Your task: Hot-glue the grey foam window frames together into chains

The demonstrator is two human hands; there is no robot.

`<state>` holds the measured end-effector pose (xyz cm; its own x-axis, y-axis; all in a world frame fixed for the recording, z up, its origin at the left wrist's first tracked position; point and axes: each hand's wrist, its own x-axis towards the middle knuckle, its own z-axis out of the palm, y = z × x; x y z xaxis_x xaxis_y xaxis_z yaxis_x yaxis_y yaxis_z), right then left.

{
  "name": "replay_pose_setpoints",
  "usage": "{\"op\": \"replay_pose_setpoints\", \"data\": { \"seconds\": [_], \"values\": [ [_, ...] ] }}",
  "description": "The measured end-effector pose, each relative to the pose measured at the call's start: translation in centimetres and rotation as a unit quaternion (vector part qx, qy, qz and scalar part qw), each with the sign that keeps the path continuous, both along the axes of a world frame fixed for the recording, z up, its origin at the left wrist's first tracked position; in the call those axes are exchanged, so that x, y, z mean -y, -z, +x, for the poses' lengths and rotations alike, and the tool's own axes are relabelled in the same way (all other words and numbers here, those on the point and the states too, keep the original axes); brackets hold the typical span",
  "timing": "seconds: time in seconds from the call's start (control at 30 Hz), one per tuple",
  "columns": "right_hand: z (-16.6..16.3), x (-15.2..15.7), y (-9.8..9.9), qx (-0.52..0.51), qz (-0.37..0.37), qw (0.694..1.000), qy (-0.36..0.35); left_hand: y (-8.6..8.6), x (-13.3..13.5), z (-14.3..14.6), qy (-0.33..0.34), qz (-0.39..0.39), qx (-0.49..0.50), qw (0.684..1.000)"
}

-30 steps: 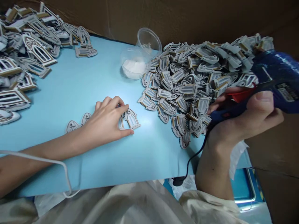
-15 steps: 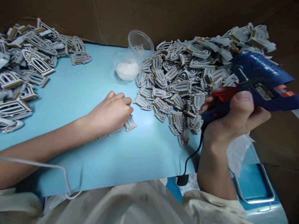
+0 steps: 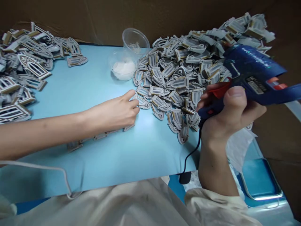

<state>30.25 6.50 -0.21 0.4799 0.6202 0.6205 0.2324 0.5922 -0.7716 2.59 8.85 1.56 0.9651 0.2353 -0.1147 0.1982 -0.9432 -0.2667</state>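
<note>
The right hand [image 3: 231, 116] has a firm, closed grip on the handle of a blue glue gun [image 3: 254, 73], its fingers wrapped around the handle near a red trigger [image 3: 217, 91] and its thumb on top. The gun is raised above the desk's right edge, with its black cord [image 3: 191, 153] hanging down from the handle.

The left hand [image 3: 113, 114] reaches across the desk [image 3: 94, 163] to the near edge of a big heap of small arched window pieces [image 3: 178, 75]. Its grip is narrow and loose, with the thumb and fingertips at one arched piece [image 3: 141, 102]; whether they pinch it, I cannot tell. A row of pieces [image 3: 101, 136] lies partly under and beyond the hand.

Behind the hand, a clear cup of white stuff [image 3: 123, 67] sits against the heap, and a second clear cup [image 3: 135, 39] leans just behind it. Another heap of pieces [image 3: 23, 66] lies at the desk's far left, and a white cord [image 3: 47, 166] drapes past the left forearm. Cardboard [image 3: 141, 15] stands behind the desk.
</note>
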Motion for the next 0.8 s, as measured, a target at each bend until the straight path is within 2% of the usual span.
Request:
{"op": "replay_pose_setpoints", "data": {
  "seconds": [0.17,0.37,0.47,0.6,0.8],
  "values": [
    [0.1,0.1,0.2,-0.004,0.0,1.0,-0.008,0.5,-2.4,-1.2,0.03,-0.089,0.027,0.995],
    [-0.1,0.1,0.0,-0.007,-0.006,1.0,0.003,1.7,-3.8,-3.2,-0.057,-0.249,0.095,0.962],
    [-0.3,0.2,-0.2,-0.013,-0.013,1.0,0.008,1.8,-3.8,-3.7,-0.084,-0.289,0.114,0.947],
    [-0.5,0.2,-0.4,-0.019,-0.017,1.0,0.012,1.9,-3.5,-3.5,-0.089,-0.285,0.105,0.949],
    [-0.5,0.3,-0.6,-0.005,-0.04,0.999,0.02,2.3,-2.5,-3.1,-0.074,-0.192,0.125,0.971]
  ]
}}
